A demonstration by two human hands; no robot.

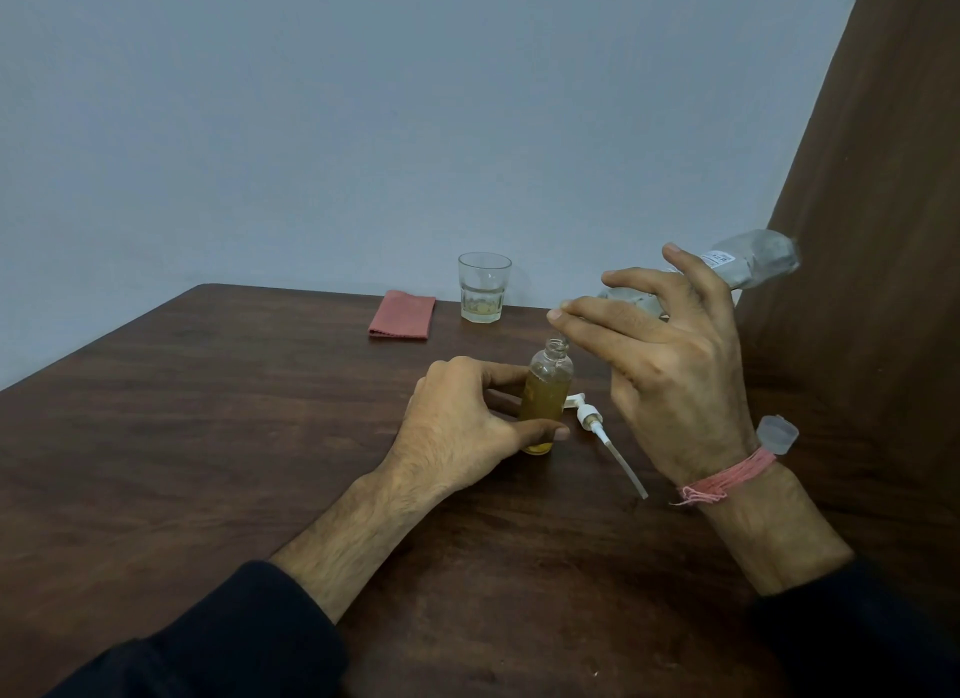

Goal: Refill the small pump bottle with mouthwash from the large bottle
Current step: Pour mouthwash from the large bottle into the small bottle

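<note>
Left grip [467,427]: I pinch the small bottle [546,401] upright on the counter [208,437]; steadies it
Right grip [670,365]: wraps the big bottle [753,266], tipped mouth-down over the small neck; to pour
Pump [597,427]: lies beside; clears the opening

Pump [592,418] lies right of small bottle [547,396]; glass [483,288] behind.

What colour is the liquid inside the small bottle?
Amber yellow, seen in the small bottle in the head view.

bottles 2 [546,396] [748,266] | glass 1 [483,287] | cloth 1 [401,315] | pump 1 [597,424] | cap 1 [776,434]
</note>
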